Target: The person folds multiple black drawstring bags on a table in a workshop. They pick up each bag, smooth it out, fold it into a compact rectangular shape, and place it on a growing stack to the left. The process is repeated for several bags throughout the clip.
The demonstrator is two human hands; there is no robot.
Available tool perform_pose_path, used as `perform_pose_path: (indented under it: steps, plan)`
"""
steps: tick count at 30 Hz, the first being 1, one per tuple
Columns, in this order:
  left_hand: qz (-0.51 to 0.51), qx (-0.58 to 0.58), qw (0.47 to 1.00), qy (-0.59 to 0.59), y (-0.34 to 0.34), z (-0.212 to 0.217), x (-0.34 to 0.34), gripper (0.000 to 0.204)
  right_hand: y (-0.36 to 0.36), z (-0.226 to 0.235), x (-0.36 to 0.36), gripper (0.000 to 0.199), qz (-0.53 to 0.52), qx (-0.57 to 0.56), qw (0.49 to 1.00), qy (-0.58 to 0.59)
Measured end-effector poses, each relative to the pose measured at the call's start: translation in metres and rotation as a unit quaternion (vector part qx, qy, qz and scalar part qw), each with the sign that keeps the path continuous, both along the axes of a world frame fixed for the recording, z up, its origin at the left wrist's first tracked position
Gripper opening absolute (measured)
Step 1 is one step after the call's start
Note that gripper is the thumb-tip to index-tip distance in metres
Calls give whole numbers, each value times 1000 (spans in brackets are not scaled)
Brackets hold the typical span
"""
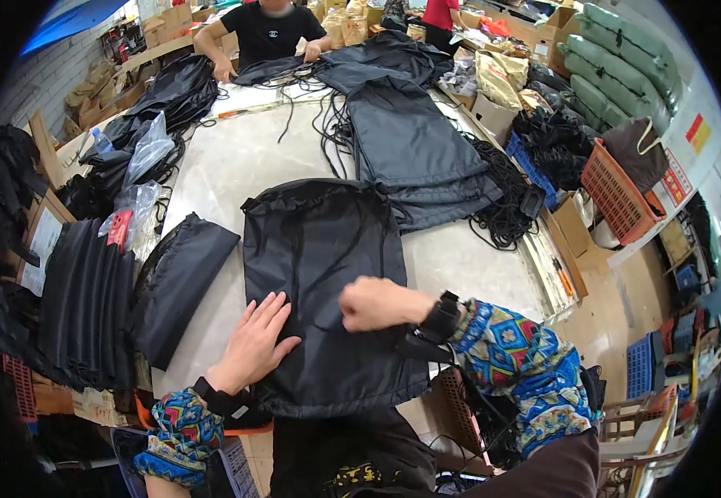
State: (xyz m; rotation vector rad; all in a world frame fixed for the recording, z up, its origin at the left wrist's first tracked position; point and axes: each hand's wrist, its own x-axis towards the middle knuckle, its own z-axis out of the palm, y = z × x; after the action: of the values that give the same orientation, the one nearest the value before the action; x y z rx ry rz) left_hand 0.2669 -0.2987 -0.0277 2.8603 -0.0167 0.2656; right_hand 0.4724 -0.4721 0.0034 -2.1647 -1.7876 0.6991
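A black drawstring bag (327, 241) lies spread flat in front of me, its gathered top edge facing away and its lower end at the table's near edge. My left hand (254, 344) rests palm down on the bag's left side, fingers stretched out. Over the bag's right half, my right hand (379, 304) is closed in a fist. Its curled fingers hide whatever they may hold. To the left lies a folded black bag (185, 286). Beyond, to the right, is a stack of flat black bags (414, 137) with tangled black cords (501, 195) beside it.
The pale tabletop (236, 153) carries rolled black fabric (87, 307) and clear plastic bags (146, 149) at the left. Across the table a person in a black shirt (273, 37) handles more black bags. An orange basket (618, 191) and green bundles (618, 70) stand at the right.
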Motion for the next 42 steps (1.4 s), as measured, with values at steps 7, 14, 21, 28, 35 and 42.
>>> perform_pose_path:
  steps: [7, 14, 21, 28, 35, 42]
  plan:
    - [-2, -40, 999, 1, 1, 3, -7, 54, -17, 14, -4, 28, 78, -83, 991, -73]
    - [-68, -20, 997, -7, 0, 2, 8, 52, 27, 7, 15, 26, -218, 132, 943, 214]
    - [-33, -129, 990, -39, 10, 3, 11, 36, -16, 29, 33, 50, -62, -131, 981, 127]
    - [-83, -133, 987, -47, 7, 7, 41, 28, -9, -14, 5, 38, -114, 39, 992, 45]
    - [276, -488, 828, 9, 65, 20, 33, 40, -46, -25, 76, 35, -418, 261, 869, 50]
    - [313, -590, 741, 64, 94, -2, 74, 39, -34, -18, 106, 51, -456, 156, 811, 331]
